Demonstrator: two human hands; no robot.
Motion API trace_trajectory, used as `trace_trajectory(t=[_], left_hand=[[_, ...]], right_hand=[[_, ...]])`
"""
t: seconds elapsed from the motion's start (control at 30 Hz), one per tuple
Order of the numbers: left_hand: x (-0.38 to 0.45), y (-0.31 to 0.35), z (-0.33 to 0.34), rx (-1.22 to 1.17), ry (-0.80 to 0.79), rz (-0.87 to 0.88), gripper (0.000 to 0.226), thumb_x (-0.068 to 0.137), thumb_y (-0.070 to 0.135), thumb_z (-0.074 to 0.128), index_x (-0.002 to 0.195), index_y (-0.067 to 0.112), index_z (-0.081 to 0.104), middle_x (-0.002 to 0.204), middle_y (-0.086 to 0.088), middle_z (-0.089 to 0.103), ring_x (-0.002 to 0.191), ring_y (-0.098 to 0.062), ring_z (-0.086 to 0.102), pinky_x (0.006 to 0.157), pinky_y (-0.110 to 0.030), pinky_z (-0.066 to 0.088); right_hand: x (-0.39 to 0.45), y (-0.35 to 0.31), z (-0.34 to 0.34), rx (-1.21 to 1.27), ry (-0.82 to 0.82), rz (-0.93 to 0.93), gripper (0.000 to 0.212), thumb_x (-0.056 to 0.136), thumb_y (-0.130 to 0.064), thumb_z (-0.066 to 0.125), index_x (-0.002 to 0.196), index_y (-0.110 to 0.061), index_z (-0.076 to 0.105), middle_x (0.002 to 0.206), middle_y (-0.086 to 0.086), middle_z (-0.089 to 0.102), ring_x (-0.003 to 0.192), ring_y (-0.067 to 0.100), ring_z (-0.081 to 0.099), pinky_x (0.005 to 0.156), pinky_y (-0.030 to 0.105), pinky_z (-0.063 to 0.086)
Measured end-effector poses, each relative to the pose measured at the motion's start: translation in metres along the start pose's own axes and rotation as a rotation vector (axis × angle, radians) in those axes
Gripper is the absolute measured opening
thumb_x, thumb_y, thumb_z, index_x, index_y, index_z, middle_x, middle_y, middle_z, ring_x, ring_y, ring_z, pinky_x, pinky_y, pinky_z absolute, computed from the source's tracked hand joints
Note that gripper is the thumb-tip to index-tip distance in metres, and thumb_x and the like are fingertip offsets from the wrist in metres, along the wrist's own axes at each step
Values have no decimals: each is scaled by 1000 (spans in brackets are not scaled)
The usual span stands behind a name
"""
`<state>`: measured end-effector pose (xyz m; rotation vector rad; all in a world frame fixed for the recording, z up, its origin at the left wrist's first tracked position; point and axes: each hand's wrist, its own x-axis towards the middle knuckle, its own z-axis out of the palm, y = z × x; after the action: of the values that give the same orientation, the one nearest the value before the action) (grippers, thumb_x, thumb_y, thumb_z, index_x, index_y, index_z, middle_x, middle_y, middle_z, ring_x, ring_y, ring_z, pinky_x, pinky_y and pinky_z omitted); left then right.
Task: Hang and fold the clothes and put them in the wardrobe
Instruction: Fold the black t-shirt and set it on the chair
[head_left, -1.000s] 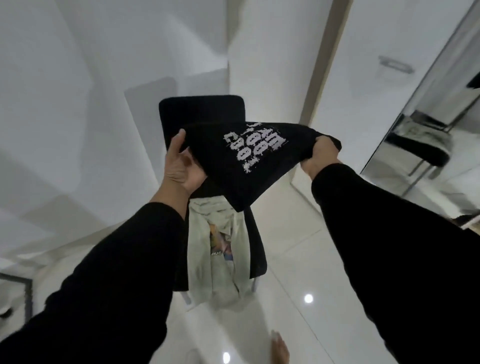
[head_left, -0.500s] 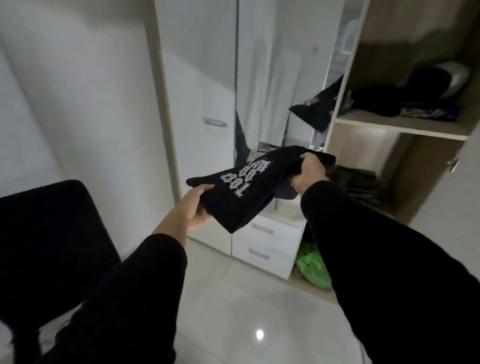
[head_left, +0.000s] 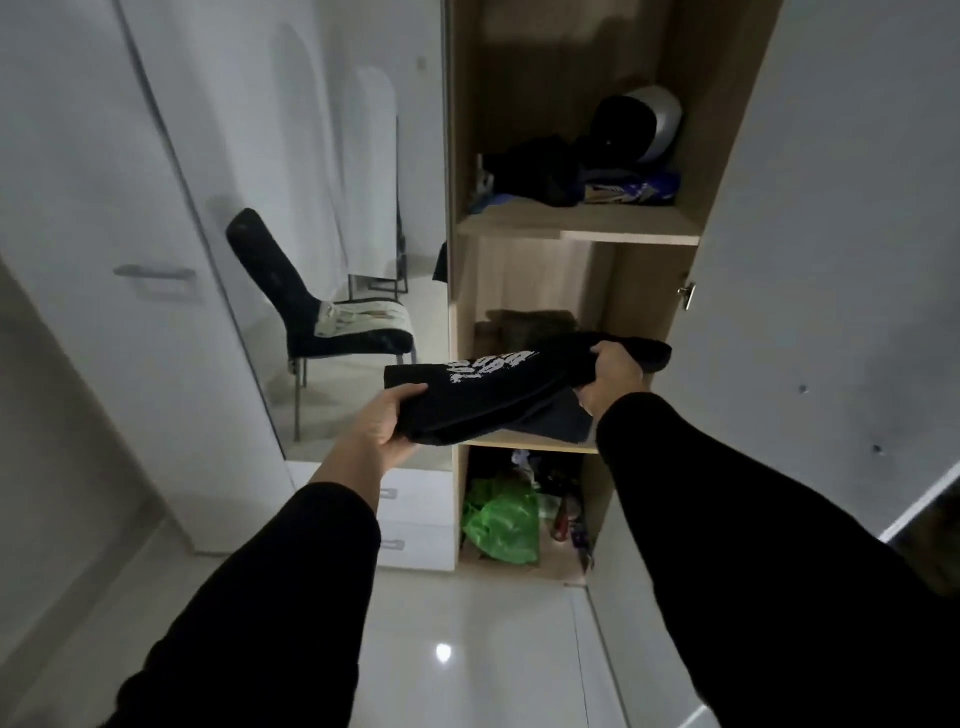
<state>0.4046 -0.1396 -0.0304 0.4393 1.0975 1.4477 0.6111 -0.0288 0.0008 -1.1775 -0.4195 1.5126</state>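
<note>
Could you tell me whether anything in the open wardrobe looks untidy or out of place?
Yes. On the top shelf dark clothes lie in a loose heap beside a helmet, not folded. In the bottom compartment a crumpled green bag sits among clutter. The folded black shirt in both hands looks neat.

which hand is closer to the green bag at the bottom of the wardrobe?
Left, though it's close. The left hand grips the folded black shirt just up and left of the green bag. The right hand holds the shirt's other end, higher and off to the bag's right.
</note>
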Motion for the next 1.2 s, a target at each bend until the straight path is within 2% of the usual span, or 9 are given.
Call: trace_trajectory(t=[0.17,0.3,0.43,0.67,0.77,0.87,0.97,1.1,1.2], left_hand=[[61,1,17,54,8,-54,13,87,4,52,99,3,56,82,-12,65,75,-22,60,69,-29,52],[108,13,24,87,19,-99,9,89,0,48,82,4,54,82,-13,58,74,-21,58,69,-27,49],[146,22,36,90,11,-181,13,90,-6,41,86,4,48,92,-18,55,90,-30,57,87,-43,47],[217,2,50,107,92,-285,30,95,-8,32,122,0,41,132,-23,46,125,-36,47,97,-47,43],[254,-11,57,136,166,-318,23,96,-5,34,115,-1,45,126,-21,51,117,-32,52,88,-39,45],[297,-25,65,114,200,-355,18,96,-7,31,89,-1,46,97,-19,56,109,-28,52,86,-37,43],[352,-39,71,171,239,-349,21,98,-1,34,114,0,47,101,-17,54,118,-30,50,90,-35,42],[422,-49,82,210,245,-340,28,96,3,37,122,3,46,101,-15,52,80,-28,54,86,-39,45],[459,-53,90,139,179,-216,42,97,-2,33,134,12,46,114,-14,56,101,-34,58,78,-40,47]], right_hand=[[48,3,-6,63,88,-7,44,89,-4,50,131,-10,42,122,15,56,103,31,60,90,43,52],[78,8,5,81,164,-7,54,88,-4,50,139,-15,36,130,14,51,112,33,56,96,48,49],[113,15,10,86,222,2,56,87,-7,52,140,-14,38,134,14,49,116,34,54,97,49,48],[177,26,7,86,314,44,59,86,-12,57,141,-15,38,135,13,50,115,32,54,82,40,52],[211,28,8,65,322,81,61,87,-10,57,144,-16,36,139,13,45,120,33,50,96,45,49],[254,27,11,61,321,140,59,90,-9,54,145,-14,34,142,11,42,127,33,45,105,46,42],[302,25,17,16,299,198,56,91,-7,52,144,-11,35,140,14,44,125,34,47,104,45,43],[361,16,26,-47,218,188,50,94,-6,49,142,-8,38,130,13,53,103,28,57,87,33,47],[400,8,33,-79,136,142,39,96,-7,46,135,-4,44,114,11,58,94,24,58,91,33,48]])
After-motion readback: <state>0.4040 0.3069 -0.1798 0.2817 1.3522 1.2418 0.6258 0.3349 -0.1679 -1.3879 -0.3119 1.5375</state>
